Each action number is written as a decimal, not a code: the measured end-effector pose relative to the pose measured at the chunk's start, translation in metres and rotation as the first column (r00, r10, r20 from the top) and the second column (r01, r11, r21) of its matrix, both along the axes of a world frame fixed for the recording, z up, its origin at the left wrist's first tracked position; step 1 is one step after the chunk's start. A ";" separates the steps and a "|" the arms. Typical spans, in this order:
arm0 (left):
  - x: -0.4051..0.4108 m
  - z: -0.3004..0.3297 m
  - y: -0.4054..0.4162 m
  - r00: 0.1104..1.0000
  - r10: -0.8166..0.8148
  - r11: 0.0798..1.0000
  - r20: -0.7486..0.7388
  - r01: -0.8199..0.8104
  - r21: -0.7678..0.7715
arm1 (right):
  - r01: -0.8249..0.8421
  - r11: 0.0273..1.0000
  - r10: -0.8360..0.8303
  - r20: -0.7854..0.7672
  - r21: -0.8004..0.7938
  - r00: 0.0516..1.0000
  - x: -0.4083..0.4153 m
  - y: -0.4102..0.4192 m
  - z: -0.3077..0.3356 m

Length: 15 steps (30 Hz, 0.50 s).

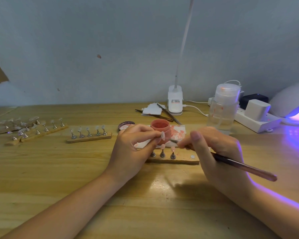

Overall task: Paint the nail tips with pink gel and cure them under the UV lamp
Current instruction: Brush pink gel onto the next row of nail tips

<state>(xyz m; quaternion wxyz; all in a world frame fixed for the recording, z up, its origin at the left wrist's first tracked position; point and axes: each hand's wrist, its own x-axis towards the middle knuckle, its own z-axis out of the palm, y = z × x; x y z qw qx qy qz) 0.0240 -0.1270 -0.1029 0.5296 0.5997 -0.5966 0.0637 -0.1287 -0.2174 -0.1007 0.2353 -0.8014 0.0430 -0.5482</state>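
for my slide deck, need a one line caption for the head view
Left hand holds a nail tip while right hand brings the brush to it, gel pot open behind.

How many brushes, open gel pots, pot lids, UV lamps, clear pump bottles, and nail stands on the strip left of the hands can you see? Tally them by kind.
Brush: 1
Gel pot: 1
Pot lid: 1
UV lamp: 1
Pump bottle: 1
Nail stands: 5
Total: 10

desk lamp (175, 100), power strip (255, 120) — tweezers (169, 113)
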 end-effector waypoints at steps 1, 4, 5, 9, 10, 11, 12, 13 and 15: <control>0.000 0.000 0.000 1.000 0.000 1.000 0.007 0.000 0.001 | 0.004 1.000 -0.005 -0.012 -0.011 1.000 0.001 0.000 0.001; -0.001 -0.001 0.000 1.000 0.012 1.000 0.013 -0.012 0.010 | 0.011 1.000 -0.012 -0.054 -0.022 0.998 0.000 0.001 0.001; -0.001 0.000 0.001 1.000 0.012 1.000 0.008 -0.012 0.012 | -0.001 1.000 0.001 -0.049 0.009 0.999 -0.001 0.001 0.001; -0.002 0.001 0.001 1.000 0.011 1.000 0.000 -0.011 0.018 | 0.020 1.000 -0.021 -0.026 -0.014 0.999 -0.001 0.003 0.005; -0.002 0.001 0.001 1.000 0.017 1.000 0.000 -0.017 0.022 | 0.037 0.998 -0.038 -0.040 -0.042 0.998 -0.001 0.000 0.005; -0.003 0.001 0.002 1.000 0.022 0.999 -0.002 -0.022 0.026 | 0.033 0.997 -0.037 -0.051 -0.065 0.998 0.001 0.004 0.006; -0.003 0.001 0.002 1.000 0.026 0.999 -0.006 -0.026 0.029 | 0.024 0.998 -0.028 -0.063 -0.063 0.998 0.003 0.005 0.007; -0.003 0.002 0.002 1.000 0.029 0.999 -0.010 -0.029 0.030 | -0.009 0.999 0.011 -0.066 0.038 0.998 0.005 0.007 0.010; -0.004 0.002 0.002 0.999 0.033 0.999 -0.017 -0.033 0.029 | -0.125 0.966 0.138 -0.043 0.228 0.989 0.006 0.013 0.017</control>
